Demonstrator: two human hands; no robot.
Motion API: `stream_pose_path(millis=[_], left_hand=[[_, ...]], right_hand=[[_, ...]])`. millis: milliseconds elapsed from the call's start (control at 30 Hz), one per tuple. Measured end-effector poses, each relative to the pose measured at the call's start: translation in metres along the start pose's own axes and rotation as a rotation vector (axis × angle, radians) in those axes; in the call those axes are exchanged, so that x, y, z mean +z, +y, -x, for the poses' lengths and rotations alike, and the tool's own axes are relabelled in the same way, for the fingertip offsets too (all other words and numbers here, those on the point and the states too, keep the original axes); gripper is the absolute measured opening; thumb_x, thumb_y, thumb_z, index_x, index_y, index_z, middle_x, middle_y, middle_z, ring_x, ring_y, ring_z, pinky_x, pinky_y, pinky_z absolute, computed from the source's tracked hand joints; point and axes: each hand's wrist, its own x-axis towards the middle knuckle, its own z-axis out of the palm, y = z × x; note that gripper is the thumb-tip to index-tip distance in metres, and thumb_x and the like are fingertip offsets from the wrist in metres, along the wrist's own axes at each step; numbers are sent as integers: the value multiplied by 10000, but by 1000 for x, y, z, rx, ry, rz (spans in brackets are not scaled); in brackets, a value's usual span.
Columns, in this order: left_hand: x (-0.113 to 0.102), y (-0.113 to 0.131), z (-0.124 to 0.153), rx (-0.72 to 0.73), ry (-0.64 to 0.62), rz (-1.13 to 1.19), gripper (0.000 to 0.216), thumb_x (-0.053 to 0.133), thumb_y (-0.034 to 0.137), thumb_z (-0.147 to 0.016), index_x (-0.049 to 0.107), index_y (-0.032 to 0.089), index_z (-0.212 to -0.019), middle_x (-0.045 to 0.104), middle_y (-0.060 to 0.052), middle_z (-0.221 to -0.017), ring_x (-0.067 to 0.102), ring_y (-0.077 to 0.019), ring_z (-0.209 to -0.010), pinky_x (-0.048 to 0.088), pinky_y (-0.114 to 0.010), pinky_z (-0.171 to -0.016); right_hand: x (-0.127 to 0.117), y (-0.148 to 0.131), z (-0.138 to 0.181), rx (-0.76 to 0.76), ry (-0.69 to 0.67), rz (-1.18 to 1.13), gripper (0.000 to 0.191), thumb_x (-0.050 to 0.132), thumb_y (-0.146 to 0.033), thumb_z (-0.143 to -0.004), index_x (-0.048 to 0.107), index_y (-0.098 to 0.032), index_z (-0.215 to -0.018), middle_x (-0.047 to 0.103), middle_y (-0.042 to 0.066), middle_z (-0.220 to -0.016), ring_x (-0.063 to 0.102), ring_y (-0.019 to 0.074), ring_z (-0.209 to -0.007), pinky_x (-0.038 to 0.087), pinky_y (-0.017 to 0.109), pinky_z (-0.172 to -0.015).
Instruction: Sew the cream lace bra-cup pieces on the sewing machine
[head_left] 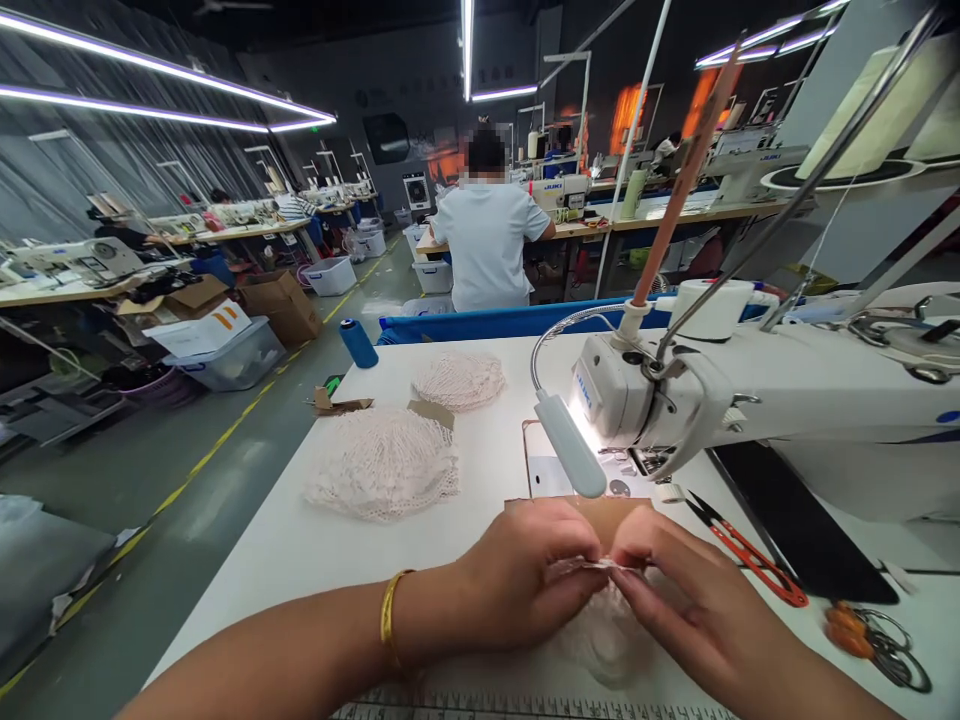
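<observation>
Lace [600, 610], a thin pale piece, lies bunched on the counter [300, 550] under both hands, just in front of the sewing machine [750, 400]. It looks feather-light, limp and open-meshed, so it will likely fold, stretch and snag easily; taking it by the edge with fingertips, close together, seems the safest hold. The left hand [525, 575] pinches its top edge between thumb and forefinger, grip nearly closed on the fabric. The right hand [690, 600] meets it from the other side, fingertips closed on the same edge, the two hands almost touching. A brown card [600, 512] lies just behind the hands. Red snips [750, 555] rest to the right, scissors [877, 635] beyond them. Two more lace heaps [382, 462] sit further back on the left, with a blue spool [358, 343] at the far corner. Off the counter, clear bins [240, 360] and cartons [281, 305] stand on the floor; what the bins hold I cannot tell. A person [487, 240] sits with their back turned at the next station.
</observation>
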Motion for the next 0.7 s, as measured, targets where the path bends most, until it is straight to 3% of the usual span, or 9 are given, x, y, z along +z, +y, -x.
stream_pose_path(millis=[100,200,300,400,433,533,700], left_hand=[[-5,25,3,-358,-228,351,232,595,396,-987,581,188,-885,535,32,-709,472,-102,-625,407,-221,-570],[-4,19,-3,-458,-224,242,290,610,365,-960,483,194,-764,426,60,-652,398,-94,-589,325,-227,-525],[3,-14,-15,-257,-73,-248,296,589,262,-946,444,192,-698,495,20,-699,448,-138,-668,380,-288,-630],[10,-45,-21,-23,50,-635,57,585,218,-924,603,170,-898,637,-77,-951,535,-237,-874,450,-383,-792],[11,-51,-21,33,91,-711,69,595,210,-913,622,164,-957,646,-92,-1002,535,-254,-905,449,-398,-806],[13,-59,-18,172,155,-829,51,586,161,-923,620,178,-889,640,-64,-940,519,-234,-864,406,-370,-759],[11,-60,-14,287,116,-861,223,556,136,-981,567,175,-762,622,-26,-789,517,-183,-773,358,-351,-728]], right_hand=[[-5,-18,9,182,-103,-44,298,481,-492,-1062,593,-288,-877,611,8,-757,613,190,-684,521,295,-586],[0,-14,1,278,-106,27,362,456,-517,-1064,573,-269,-827,604,2,-728,599,184,-653,480,284,-545],[12,14,-20,255,-36,233,316,463,-407,-1050,524,-256,-780,615,-8,-711,609,187,-657,463,297,-567],[22,44,-37,193,26,331,252,476,-350,-1038,542,-266,-810,659,13,-763,659,224,-726,493,330,-619],[24,51,-40,178,34,340,233,479,-343,-1036,557,-272,-828,667,20,-773,672,238,-752,502,340,-635],[26,60,-42,159,39,364,187,485,-338,-1037,592,-289,-892,685,31,-792,694,259,-792,517,355,-657],[19,53,-30,154,45,437,171,454,-383,-1070,584,-280,-1031,694,34,-843,682,248,-724,510,361,-622]])
